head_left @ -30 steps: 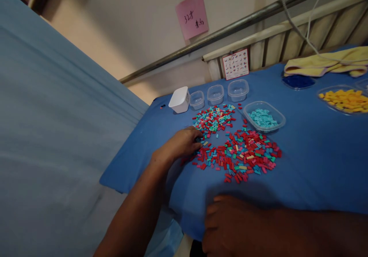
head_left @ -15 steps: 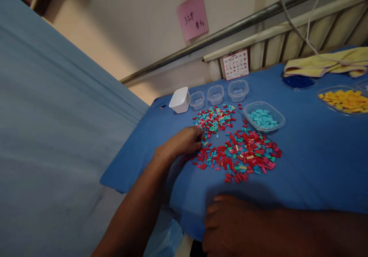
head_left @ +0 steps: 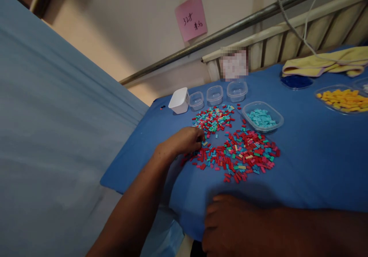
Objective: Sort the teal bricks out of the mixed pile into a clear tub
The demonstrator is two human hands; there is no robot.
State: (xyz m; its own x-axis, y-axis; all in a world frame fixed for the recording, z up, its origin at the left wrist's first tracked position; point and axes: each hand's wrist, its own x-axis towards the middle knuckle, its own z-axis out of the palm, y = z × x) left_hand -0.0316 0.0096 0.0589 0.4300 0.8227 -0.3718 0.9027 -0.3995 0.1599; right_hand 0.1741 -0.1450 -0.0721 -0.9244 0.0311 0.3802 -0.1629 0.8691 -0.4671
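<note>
My left hand (head_left: pixel 189 139) reaches to the left edge of the spread of small toy bricks. Its fingers are curled down and pinched together among them; what they hold, if anything, is hidden. A smaller heap of mixed bricks (head_left: pixel 213 120) lies just beyond it, mostly red, turquoise and pink. To its right spreads a larger heap of mostly red bricks (head_left: pixel 250 148). My right hand (head_left: pixel 222 222) rests at the near edge of the blue cloth with its fingers folded in, apart from the bricks. The inside of that hand cannot be seen.
A clear tub (head_left: pixel 277 126) of turquoise bricks stands right of the heaps. Behind them are a white container (head_left: pixel 178 100) and several clear tubs (head_left: pixel 215 96). Farther right are yellow pieces (head_left: pixel 342 99), dark blue pieces (head_left: pixel 296 82) and a yellow cloth (head_left: pixel 322 62). A blue curtain (head_left: pixel 57 115) hangs left.
The view has shifted very slightly. My left hand stays at the heap's edge with its fingers curled, and my right hand has hardly moved.
</note>
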